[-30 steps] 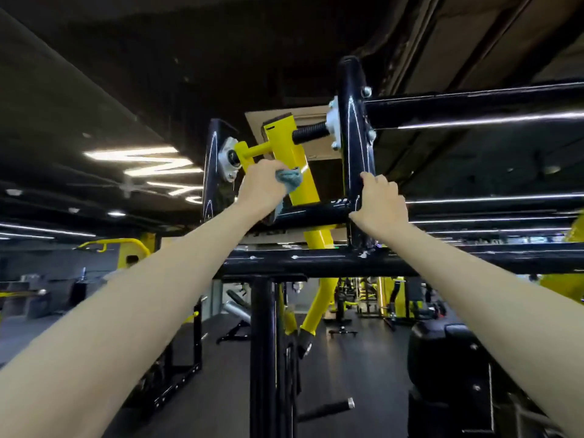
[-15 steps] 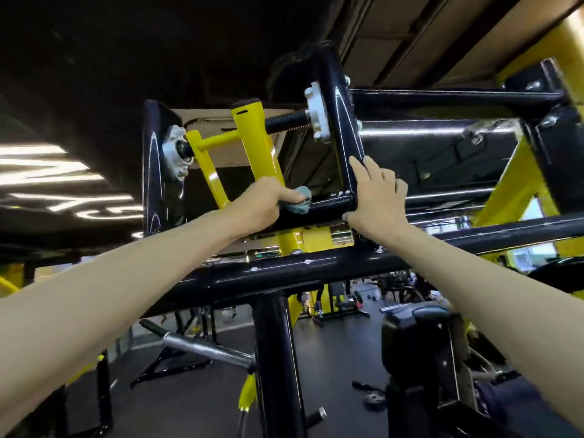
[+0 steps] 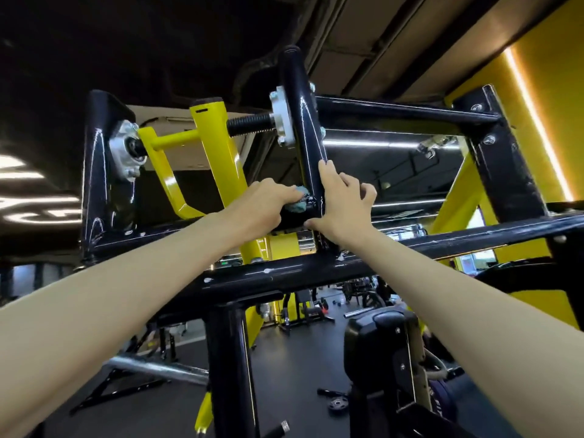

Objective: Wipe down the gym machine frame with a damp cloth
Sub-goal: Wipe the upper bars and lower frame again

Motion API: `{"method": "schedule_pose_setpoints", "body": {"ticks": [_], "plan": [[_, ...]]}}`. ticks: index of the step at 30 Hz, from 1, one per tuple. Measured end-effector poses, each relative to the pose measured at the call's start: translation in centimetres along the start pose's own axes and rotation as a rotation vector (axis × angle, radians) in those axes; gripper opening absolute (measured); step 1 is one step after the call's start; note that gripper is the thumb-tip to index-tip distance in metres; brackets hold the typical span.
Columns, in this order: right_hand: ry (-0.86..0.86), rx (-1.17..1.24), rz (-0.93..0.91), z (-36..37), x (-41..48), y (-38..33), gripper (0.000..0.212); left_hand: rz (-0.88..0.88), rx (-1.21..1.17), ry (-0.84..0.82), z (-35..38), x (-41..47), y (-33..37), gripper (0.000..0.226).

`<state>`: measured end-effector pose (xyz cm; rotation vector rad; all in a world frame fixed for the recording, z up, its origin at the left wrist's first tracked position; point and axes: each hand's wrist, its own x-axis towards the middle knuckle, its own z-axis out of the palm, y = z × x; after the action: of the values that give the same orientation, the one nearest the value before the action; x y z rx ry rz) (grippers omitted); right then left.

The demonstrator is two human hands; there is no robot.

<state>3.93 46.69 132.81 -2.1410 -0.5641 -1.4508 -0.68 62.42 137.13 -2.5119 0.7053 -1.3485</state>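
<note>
Dim gym, both arms outstretched, left hand (image 3: 259, 207) fingers clutching cloth (image 3: 298, 204) on frame (image 3: 303, 121), right hand (image 3: 341, 210) gripping frame

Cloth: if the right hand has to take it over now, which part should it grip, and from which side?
Pinch the bunched teal end of the cloth showing past the fingers of the left hand. Probably come from above: the upright post blocks its right side, the lower bar lies beneath, and the left hand covers the rest.
</note>
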Motion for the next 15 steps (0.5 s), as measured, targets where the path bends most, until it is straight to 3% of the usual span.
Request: {"method": "schedule_pose_setpoints", "body": {"ticks": [5, 9, 12, 15], "plan": [[0.021, 0.034, -0.03, 0.4, 0.1, 0.4, 0.106, -0.033, 0.371, -0.077, -0.2, -1.0, 2.6, 0.054], [0.021, 0.085, 0.004, 0.3, 0.1, 1.0, 0.108, -0.175, 0.326, -0.066, -0.2, 1.2, 3.6, 0.033], [-0.079, 0.066, 0.14, 0.2, 0.6, 1.0, 0.107, -0.187, 0.344, -0.063, 0.1, 0.3, 4.2, 0.038], [-0.111, 0.055, 0.165, 0.4, 1.0, 1.2, 0.102, -0.185, 0.425, -0.047, 0.4, -0.4, 5.3, 0.035]]}}
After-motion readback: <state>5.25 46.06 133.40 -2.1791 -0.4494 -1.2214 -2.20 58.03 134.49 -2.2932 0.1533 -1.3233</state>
